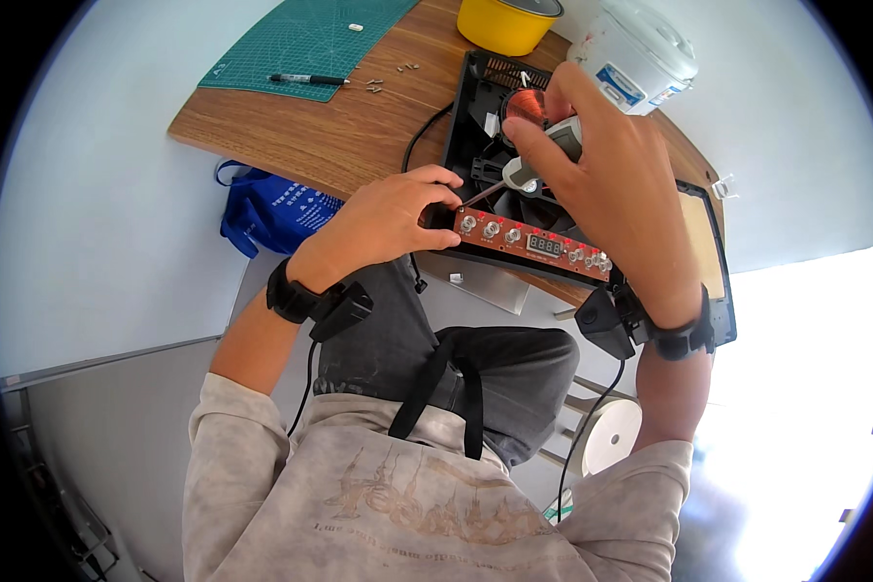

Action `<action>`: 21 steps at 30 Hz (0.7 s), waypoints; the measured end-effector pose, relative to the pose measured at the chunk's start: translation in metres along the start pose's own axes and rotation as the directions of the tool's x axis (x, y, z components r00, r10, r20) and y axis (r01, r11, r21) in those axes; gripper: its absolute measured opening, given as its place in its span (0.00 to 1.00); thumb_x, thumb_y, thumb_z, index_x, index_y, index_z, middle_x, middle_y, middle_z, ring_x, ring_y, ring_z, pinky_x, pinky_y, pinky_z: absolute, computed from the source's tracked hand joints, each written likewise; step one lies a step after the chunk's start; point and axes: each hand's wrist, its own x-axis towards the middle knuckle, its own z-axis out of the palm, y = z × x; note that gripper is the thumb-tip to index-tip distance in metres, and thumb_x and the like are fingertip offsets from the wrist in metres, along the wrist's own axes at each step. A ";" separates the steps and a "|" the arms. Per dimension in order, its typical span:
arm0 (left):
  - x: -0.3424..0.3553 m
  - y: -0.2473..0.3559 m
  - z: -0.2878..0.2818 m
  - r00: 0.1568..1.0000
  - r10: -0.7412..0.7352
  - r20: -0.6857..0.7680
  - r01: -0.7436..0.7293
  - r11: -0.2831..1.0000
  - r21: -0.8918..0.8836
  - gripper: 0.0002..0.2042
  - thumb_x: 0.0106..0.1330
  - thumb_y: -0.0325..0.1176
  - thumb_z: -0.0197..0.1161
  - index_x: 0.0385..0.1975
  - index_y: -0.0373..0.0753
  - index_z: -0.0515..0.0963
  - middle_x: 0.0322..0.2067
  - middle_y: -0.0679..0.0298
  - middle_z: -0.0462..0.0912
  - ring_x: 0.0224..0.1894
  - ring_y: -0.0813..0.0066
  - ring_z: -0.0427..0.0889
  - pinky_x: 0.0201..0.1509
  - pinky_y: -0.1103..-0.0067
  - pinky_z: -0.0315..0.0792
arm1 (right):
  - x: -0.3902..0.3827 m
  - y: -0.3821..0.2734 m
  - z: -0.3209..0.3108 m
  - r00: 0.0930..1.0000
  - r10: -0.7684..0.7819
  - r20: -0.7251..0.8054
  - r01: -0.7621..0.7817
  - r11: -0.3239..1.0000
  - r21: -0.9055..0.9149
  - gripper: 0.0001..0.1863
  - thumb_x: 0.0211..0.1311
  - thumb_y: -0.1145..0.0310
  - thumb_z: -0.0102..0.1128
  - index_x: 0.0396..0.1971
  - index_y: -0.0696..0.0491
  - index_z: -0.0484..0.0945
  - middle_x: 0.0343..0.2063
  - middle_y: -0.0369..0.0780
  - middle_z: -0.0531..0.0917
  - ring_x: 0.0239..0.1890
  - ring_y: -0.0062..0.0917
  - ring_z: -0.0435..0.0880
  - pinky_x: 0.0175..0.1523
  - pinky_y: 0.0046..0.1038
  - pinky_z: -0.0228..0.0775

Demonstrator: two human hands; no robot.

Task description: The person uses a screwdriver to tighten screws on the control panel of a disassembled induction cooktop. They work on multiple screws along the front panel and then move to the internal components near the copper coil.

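Observation:
An opened induction cooker [450,155] lies on the table, its black housing exposing a copper coil [527,105]. Along its front edge runs a red circuit board [531,239] with a small digit display and several clear round parts. My right hand [606,160] is closed around a grey electric screwdriver [520,175], tilted so that its shaft slants down to the board's left end. Thumb and fingers of my left hand [378,218] curve around the housing's front left corner, close to the screwdriver's tip. Whether a screw sits under the tip is too small to tell.
Several small screws [374,85] lie beside a pen [308,80] on a green cutting mat [262,48]. A yellow pot [504,27] and a white plastic container [640,58] stand at the back. A blue bag [273,209] hangs below the table's left edge. A black cord [419,136] runs from the housing.

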 end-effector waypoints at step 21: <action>-0.001 0.013 -0.009 0.999 -0.039 0.025 0.039 0.999 0.013 0.21 0.62 0.45 0.70 0.48 0.36 0.84 0.62 0.65 0.77 0.53 0.59 0.83 0.54 0.67 0.78 | 0.006 0.015 0.000 0.996 0.085 0.040 -0.091 0.979 0.185 0.18 0.56 0.65 0.70 0.42 0.50 0.71 0.26 0.40 0.81 0.25 0.34 0.80 0.35 0.32 0.72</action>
